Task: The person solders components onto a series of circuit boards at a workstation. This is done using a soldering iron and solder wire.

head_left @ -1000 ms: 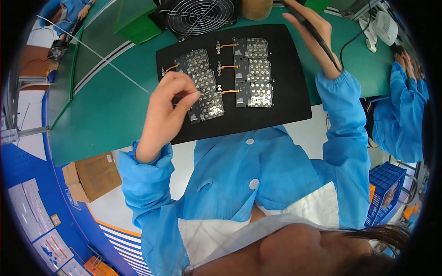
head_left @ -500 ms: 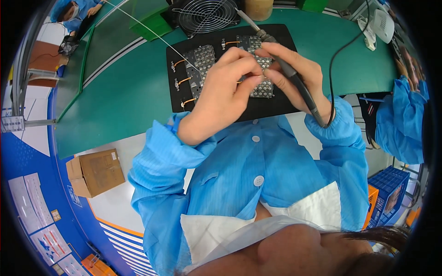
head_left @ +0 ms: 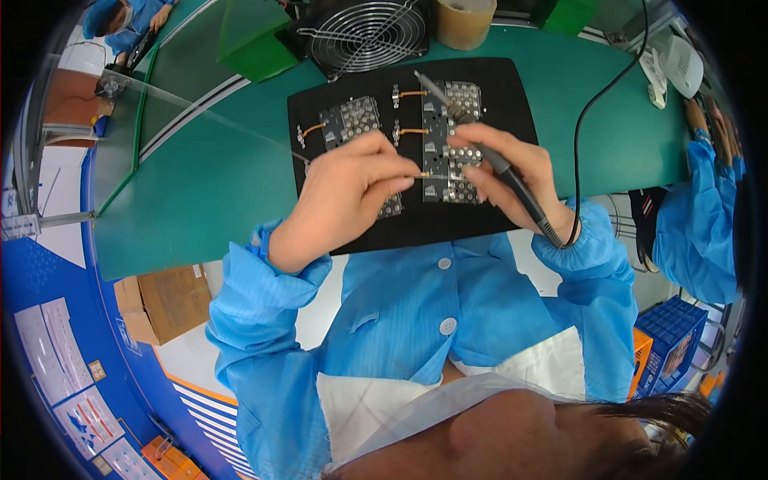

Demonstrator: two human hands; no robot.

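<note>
Dark grey rectangular circuit boards with rows of round silvery studs (head_left: 470, 101) lie in a column right of centre on a matt black rectangular mat (head_left: 510, 100); a second, tilted column of like boards (head_left: 358, 116) lies to the left, partly hidden. Short orange leads (head_left: 412, 131) run left from the right-hand column to small silver connectors (head_left: 396, 96). The left hand (head_left: 344, 180) pinches, thumb to forefinger, a thin strand (head_left: 426, 174) at the nearest board; whether this is that board's lead cannot be told. The right hand (head_left: 520, 164) grasps a slim black-and-grey pen-shaped tool with a tapered metal tip (head_left: 458, 112), aimed far and left; its thumb and forefinger stand apart over the boards. Likely faults: a slipping pinch could let the strand shift; a sideways tug could skew the board; the tip, if hot, could mark a lead or board should the wrist roll; the tool's thin black cable (head_left: 578, 148), if snagged, could pull the grip aside. The mat rests on a green tabletop (head_left: 616, 132). Beyond it stand a black fan with a round wire guard (head_left: 368, 36), a tan cylindrical roll (head_left: 464, 24) and a green bin (head_left: 260, 48). A brown cardboard box (head_left: 172, 300) sits on the floor at left, a blue plastic crate (head_left: 670, 340) at right; a blue-sleeved co-worker (head_left: 696, 232) occupies the right edge.
</note>
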